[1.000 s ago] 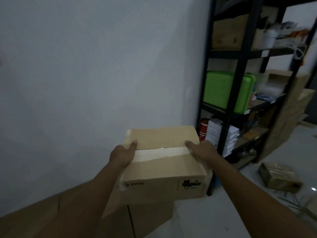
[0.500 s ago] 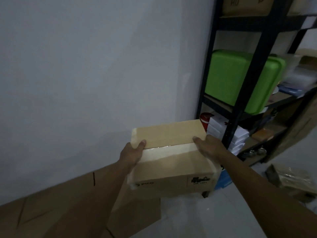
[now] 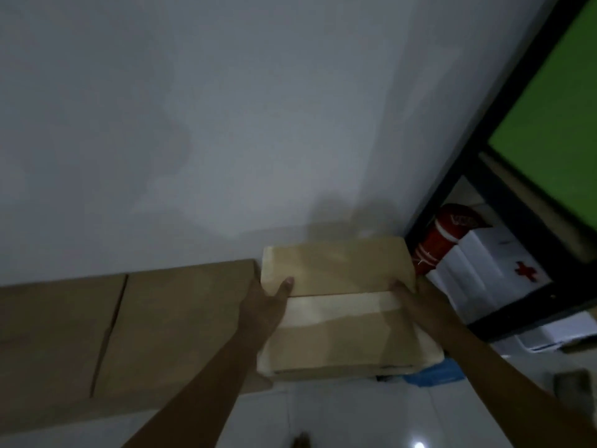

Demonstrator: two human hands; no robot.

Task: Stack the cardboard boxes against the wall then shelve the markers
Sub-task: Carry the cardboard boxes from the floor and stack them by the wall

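Box: taped cardboard box (image 3: 342,305) betw. both hands, low by wall (image 3: 226,124), beside flat cardboard (image 3: 145,334) & black shelf (image 3: 504,176).
L hand (image 3: 268,302): grasping box's left side, thumb on top.
R hand (image 3: 410,302): grasping right side.

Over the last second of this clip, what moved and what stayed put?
The taped cardboard box went forward and down toward the wall, ending beside the large brown cartons and next to the black shelf. The left hand and right hand kept gripping its sides; nothing was let go. Cartons and shelf items stayed put.
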